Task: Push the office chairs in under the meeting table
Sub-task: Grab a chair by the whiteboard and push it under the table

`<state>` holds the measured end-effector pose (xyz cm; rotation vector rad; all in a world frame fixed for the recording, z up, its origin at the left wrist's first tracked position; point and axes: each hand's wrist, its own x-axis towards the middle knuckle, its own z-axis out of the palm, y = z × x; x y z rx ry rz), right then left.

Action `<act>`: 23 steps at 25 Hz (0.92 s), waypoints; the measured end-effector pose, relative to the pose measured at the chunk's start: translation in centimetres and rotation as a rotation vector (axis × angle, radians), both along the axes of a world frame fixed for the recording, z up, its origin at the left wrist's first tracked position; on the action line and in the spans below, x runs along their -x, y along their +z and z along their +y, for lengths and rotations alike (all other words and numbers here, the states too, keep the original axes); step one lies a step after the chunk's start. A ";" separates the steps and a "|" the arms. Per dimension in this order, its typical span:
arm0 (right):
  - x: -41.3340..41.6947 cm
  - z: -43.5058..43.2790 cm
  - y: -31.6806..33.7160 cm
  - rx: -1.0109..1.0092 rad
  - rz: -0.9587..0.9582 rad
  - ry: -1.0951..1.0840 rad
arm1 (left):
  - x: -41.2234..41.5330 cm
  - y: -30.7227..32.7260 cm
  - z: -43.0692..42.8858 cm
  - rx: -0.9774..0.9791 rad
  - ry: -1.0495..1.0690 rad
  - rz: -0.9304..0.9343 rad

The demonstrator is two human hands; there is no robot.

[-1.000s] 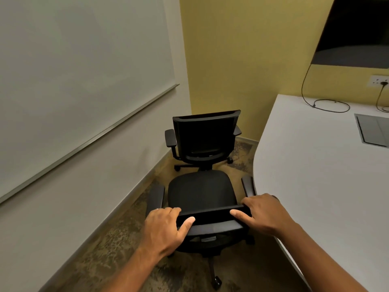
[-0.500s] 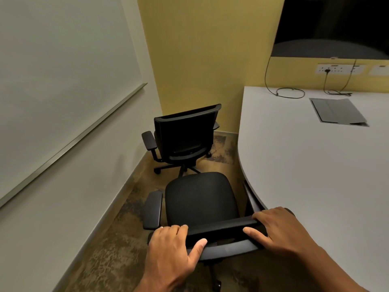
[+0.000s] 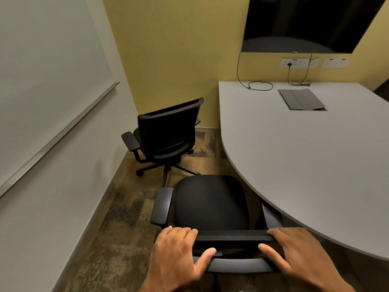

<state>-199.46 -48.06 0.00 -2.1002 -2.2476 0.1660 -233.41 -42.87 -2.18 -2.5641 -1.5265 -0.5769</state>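
Head cam: both hands clamp the top edge of the near chair's backrest (image 3: 233, 236), left hand (image 3: 179, 256) on its left end, right hand (image 3: 299, 256) on its right, fingers over the top, thumbs on the rear face. Ahead of the grip, the near chair (image 3: 210, 205) has its seat just at the curved edge of the meeting table (image 3: 305, 165); right armrest is partly hidden under the tabletop. Second chair (image 3: 168, 133) stands further ahead & left, well apart from the table, w/ its back toward the camera. Whiteboard wall (image 3: 52, 102) runs along the left. On the table's far end: cables (image 3: 260, 85) & a grey flap (image 3: 301, 99); dark screen (image 3: 305, 22) above.
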 end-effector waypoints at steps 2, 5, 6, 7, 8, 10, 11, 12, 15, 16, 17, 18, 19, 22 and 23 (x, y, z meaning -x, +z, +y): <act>0.8 -0.9 0.2 -0.014 -0.013 -0.039 | 0.5 -0.1 0.7 -0.003 -0.044 -0.005; 2.1 -1.8 0.2 -0.067 0.011 -0.089 | 1.3 0.1 2.2 0.026 -0.087 0.013; 2.6 -1.9 0.1 -0.080 0.024 -0.111 | 1.5 0.3 2.7 0.037 -0.099 0.019; 2.9 -1.9 0.0 -0.092 0.033 -0.134 | 1.7 0.6 3.4 0.046 -0.112 0.025; 3.3 -1.7 0.0 -0.107 0.033 -0.155 | 1.9 0.9 4.0 0.057 -0.129 0.031; 3.9 -1.3 0.0 -0.133 0.021 -0.190 | 2.0 1.4 5.4 0.088 -0.156 0.048; 4.2 -1.0 0.1 -0.137 0.013 -0.205 | 2.1 1.5 6.1 0.099 -0.166 0.057; 4.5 -0.8 0.2 -0.140 0.007 -0.217 | 2.1 1.6 6.7 0.108 -0.174 0.064; 5.2 0.3 0.4 -0.148 0.023 -0.249 | 2.0 1.8 9.0 0.126 -0.201 0.083; 5.4 0.8 0.5 -0.160 0.028 -0.262 | 1.9 1.9 10.0 0.128 -0.212 0.089; 5.6 1.3 0.6 -0.173 0.024 -0.273 | 1.8 2.0 11.0 0.131 -0.223 0.097; 5.7 1.9 0.7 -0.183 0.014 -0.282 | 1.7 2.0 12.0 0.133 -0.234 0.107; 5.8 2.4 0.8 -0.192 0.007 -0.292 | 1.5 2.1 13.0 0.130 -0.248 0.113; 6.1 4.1 0.7 -0.242 0.015 -0.341 | 1.0 1.9 16.2 0.124 -0.295 0.124; 6.1 4.7 0.6 -0.245 0.014 -0.360 | 0.7 1.8 17.4 0.128 -0.313 0.135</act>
